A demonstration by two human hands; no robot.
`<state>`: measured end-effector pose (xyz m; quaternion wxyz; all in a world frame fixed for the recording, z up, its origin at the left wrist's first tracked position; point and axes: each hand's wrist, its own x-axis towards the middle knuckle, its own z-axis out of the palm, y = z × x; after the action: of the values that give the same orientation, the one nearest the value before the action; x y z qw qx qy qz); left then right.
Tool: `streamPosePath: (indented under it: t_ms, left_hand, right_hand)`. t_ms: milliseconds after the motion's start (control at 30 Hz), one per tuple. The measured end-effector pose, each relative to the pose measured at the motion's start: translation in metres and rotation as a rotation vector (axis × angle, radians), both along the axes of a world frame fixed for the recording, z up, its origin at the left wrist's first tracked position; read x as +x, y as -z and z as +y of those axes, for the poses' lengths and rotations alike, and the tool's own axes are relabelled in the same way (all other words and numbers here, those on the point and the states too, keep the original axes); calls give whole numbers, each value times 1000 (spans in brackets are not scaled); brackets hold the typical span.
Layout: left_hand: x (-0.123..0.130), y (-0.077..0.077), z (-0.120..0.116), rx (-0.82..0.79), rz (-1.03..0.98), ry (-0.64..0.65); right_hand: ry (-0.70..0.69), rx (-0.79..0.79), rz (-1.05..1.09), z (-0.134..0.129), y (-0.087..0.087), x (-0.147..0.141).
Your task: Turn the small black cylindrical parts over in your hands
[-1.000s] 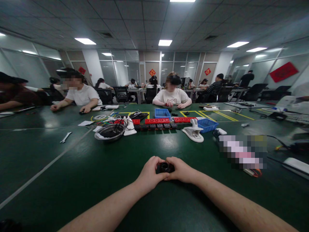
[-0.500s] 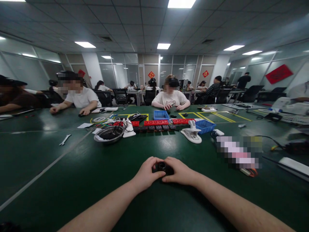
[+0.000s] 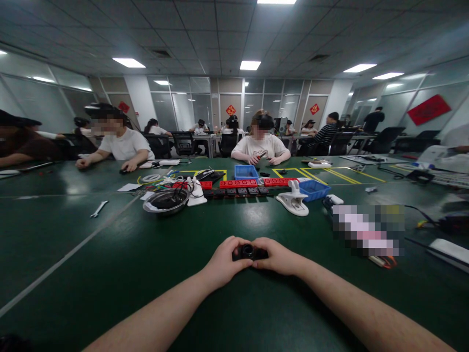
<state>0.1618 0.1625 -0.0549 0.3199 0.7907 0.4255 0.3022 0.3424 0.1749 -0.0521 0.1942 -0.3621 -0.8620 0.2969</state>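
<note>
A small black object with a round, lens-like opening (image 3: 248, 251) is held between both hands, low over the green table; its exact kind is not clear. My left hand (image 3: 225, 257) curls around its left side, thumb in front and fingers behind. From the right, my right hand (image 3: 277, 256) grips it the same way. The thumb tips meet just below the opening, and the fingertips come close together at the top. Part of the black body is hidden by the fingers.
Ahead lie a metal bowl with cables (image 3: 166, 201), red power strips (image 3: 240, 183), a white clamp stand (image 3: 293, 200) and a blue tray (image 3: 314, 189). A wrench (image 3: 99, 209) is at left. Across the table (image 3: 176, 249), a person (image 3: 261, 144) handles a dark tool.
My right thumb has moved left to meet my left thumb. The black object's round opening faces me a little more fully. The camera view has shifted slightly.
</note>
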Motion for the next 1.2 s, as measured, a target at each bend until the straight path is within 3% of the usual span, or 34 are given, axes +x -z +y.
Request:
streamPosePath:
  t_ms: [567, 700, 867, 1000, 1200]
  left_hand:
    - [3, -1, -3, -17, -13, -56]
    - [8, 2, -4, -1, -27, -145]
    - [14, 9, -3, 45, -75, -272]
    - [12, 9, -2, 48, -65, -241]
    - [2, 3, -1, 33, -3, -71]
  right_hand:
    - [115, -107, -7, 1, 6, 1]
    - [257, -10, -120, 0, 11, -8]
    - [498, 242, -337, -12, 10, -28]
    - [446, 260, -340, -19, 3, -29]
    - [171, 49, 5, -14, -6, -8]
